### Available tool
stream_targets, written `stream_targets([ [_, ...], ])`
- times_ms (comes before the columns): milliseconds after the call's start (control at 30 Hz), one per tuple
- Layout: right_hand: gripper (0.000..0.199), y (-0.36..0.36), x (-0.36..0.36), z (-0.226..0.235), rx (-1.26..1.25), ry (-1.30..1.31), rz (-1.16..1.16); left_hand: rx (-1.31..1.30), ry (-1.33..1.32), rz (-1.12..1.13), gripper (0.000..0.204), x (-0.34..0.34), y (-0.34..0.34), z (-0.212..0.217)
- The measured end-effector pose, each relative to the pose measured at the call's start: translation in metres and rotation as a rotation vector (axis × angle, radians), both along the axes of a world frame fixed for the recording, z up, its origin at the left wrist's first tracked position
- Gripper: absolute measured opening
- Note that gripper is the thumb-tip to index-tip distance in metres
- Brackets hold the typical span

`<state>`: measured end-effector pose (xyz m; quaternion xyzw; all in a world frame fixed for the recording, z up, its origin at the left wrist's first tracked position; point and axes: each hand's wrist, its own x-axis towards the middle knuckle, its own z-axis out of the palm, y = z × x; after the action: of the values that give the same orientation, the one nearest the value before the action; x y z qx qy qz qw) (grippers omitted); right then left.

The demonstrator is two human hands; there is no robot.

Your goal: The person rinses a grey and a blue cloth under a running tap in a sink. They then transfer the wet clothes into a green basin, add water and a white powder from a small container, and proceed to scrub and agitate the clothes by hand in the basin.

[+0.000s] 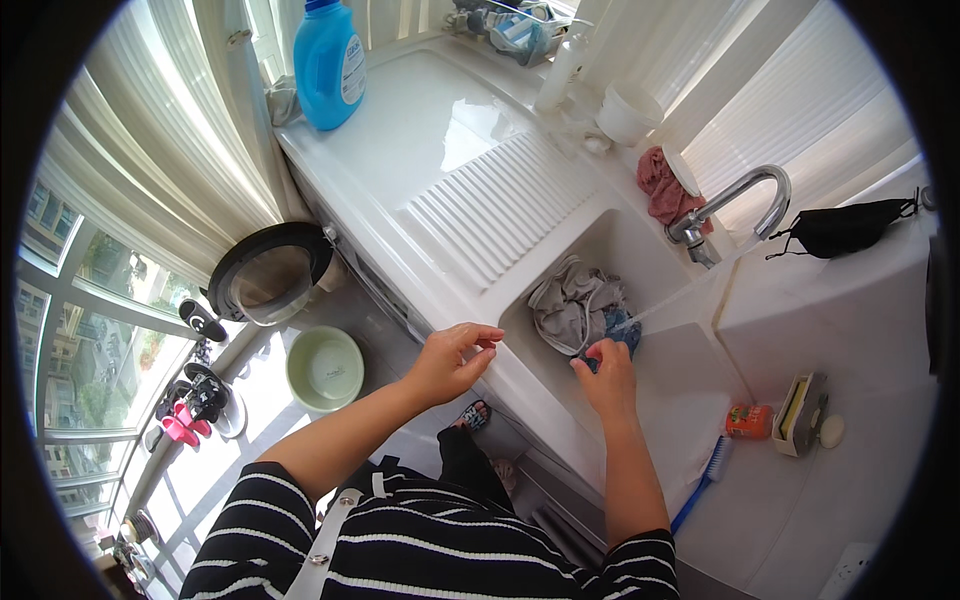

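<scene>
My left hand (458, 362) hovers just off the sink's front rim, its fingers stretched out and nothing in them. Over the basin, my right hand (608, 378) has its thumb and fingertips brought together in front of a dark blue cloth (622, 330). Whether it pinches that cloth cannot be made out. Beside the blue cloth, a bunched grey garment (572, 305) lies in the white sink (650, 260). A thin stream of water falls from the chrome faucet (735, 195) onto the cloth.
A ribbed washboard (500, 210) adjoins the basin, with a blue detergent bottle (328, 70) at the far left. A blue-handled brush (705, 480), an orange package (748, 420) and a soap holder (798, 415) lie right. A green basin (325, 368) stands on the floor near an open round door (270, 272).
</scene>
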<state>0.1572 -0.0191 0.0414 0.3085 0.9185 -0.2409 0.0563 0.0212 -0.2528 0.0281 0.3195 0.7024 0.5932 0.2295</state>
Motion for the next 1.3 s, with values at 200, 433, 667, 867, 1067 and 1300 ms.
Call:
stream_targets([
  [200,0.038,-0.105,0.011,-0.003,-0.044,0.218,-0.278,-0.136,-0.015,0.118,0.040,0.022,-0.152,-0.058],
  [433,0.034,-0.329,-0.050,-0.089,-0.057,0.602,0.346,-0.519,-0.843,0.660,0.044,0.077,-0.375,-0.245],
  [667,0.041,-0.485,-0.091,-0.457,-1.263,-0.330,-0.315,-0.085,-1.225,1.008,0.053,0.085,-0.494,-0.385],
  [867,0.073,-0.550,-0.109,-0.663,-1.150,-0.416,-0.692,0.055,-1.237,1.029,0.055,0.064,-0.533,-0.504],
  [1067,0.057,-0.551,-0.084,-0.773,-1.028,-0.384,-0.715,0.054,-1.240,1.137,0.052,0.064,-0.559,-0.570],
  [1300,0.031,-0.546,-0.037,-0.581,-1.049,-0.466,-0.832,-0.434,-1.402,1.476,0.096,0.073,-0.565,-0.491],
])
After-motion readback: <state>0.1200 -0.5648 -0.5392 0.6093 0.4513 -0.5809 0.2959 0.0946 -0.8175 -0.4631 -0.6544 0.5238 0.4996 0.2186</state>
